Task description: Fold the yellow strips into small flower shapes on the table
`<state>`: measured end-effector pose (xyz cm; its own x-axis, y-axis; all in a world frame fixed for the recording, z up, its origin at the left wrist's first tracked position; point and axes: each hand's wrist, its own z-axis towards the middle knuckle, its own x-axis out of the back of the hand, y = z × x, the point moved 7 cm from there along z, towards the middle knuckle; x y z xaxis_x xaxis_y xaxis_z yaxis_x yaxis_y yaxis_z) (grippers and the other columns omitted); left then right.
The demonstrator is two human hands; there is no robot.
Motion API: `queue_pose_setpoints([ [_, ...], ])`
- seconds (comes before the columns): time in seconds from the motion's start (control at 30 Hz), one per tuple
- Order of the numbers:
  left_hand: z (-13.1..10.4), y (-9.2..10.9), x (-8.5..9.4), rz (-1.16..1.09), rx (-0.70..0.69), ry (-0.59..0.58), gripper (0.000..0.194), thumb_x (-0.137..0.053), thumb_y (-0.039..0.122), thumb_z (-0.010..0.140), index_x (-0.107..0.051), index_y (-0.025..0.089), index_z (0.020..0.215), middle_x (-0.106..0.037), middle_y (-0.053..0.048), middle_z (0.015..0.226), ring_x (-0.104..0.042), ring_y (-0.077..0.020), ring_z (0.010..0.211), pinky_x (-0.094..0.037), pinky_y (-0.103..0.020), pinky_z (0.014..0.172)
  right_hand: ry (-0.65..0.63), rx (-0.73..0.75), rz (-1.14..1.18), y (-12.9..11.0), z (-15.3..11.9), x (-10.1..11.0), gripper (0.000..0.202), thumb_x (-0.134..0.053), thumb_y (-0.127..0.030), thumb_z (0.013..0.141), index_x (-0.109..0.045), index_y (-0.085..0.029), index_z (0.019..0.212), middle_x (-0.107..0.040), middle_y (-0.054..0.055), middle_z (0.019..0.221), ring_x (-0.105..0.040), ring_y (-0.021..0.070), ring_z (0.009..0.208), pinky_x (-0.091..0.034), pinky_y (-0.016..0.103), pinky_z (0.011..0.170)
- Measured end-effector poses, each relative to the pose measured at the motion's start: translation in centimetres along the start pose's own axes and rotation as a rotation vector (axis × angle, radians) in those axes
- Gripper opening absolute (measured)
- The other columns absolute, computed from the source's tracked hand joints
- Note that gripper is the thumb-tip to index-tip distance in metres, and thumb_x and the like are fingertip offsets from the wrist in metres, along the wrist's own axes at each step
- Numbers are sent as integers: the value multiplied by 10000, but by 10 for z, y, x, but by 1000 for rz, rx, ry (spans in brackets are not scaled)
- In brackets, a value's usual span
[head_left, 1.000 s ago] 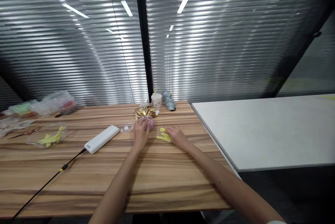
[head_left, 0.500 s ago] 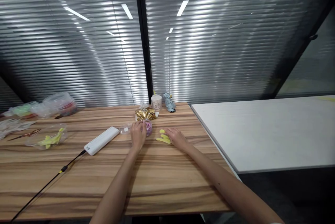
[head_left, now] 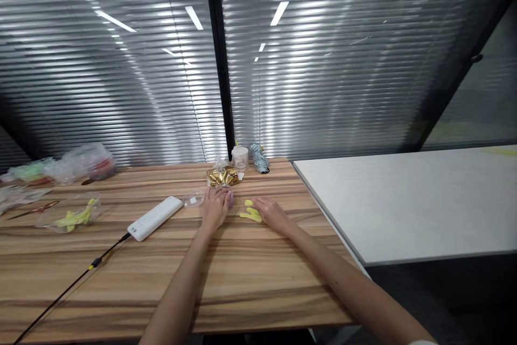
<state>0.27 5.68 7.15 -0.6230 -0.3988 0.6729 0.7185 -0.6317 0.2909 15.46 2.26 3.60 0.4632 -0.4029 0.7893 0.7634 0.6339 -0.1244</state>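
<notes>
My left hand (head_left: 215,208) reaches over a small clear round tub (head_left: 231,198) with purple-pink contents. Its curled fingers grip the tub near the rim and cover most of it. To the right, my right hand (head_left: 272,215) rests low on the table, its fingers together at the edge of soft-looking yellow strips (head_left: 251,215). The fingertips are partly hidden, and they touch the yellow material. A small yellow blob (head_left: 248,203) lies just above the strips. Left of my left hand is a clear round lid (head_left: 194,199) with a white label.
A gold foil packet (head_left: 223,176), a white cup (head_left: 239,157) and a blue-grey wrapped bundle (head_left: 259,159) stand at the back. Leftward are a white power bank (head_left: 155,218) with a black cable, a clear dish (head_left: 95,210) with yellow pieces, scissors (head_left: 36,209) and plastic bags (head_left: 86,159).
My left hand has shifted right and further over the tub, hiding more of its purple contents. The right hand stays by the yellow strips. The whole view has shifted slightly left.
</notes>
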Motion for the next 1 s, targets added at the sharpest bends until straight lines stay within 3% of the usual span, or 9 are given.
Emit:
queue_pose_setpoints([
  [0.4, -1, 5, 0, 101, -12, 6, 337, -320, 289, 867, -636, 174, 874, -647, -71, 896, -501, -217, 927, -207, -427, 1005, -19, -14, -2, 0, 0, -1, 147, -409, -151, 862, -500, -170, 976, -599, 55, 881, -553, 161, 799, -412, 241, 668],
  [0.63, -1, 4, -2, 167, 50, -43, 387, -273, 309, 882, -632, 166, 898, -648, -60, 914, -492, -213, 958, -215, -418, 1005, -46, -29, -4, 1, -1, -2, 164, -393, -165, 871, -493, -163, 1001, -592, 55, 882, -549, 150, 781, -404, 226, 646],
  [1.0, -2, -5, -4, 83, 56, 13, 316, -331, 286, 871, -619, 190, 959, -608, -60, 997, -477, -209, 989, -219, -443, 991, -22, -20, 22, 3, -1, -4, 167, -387, -170, 876, -504, -167, 996, -597, 60, 866, -558, 150, 770, -413, 232, 642],
])
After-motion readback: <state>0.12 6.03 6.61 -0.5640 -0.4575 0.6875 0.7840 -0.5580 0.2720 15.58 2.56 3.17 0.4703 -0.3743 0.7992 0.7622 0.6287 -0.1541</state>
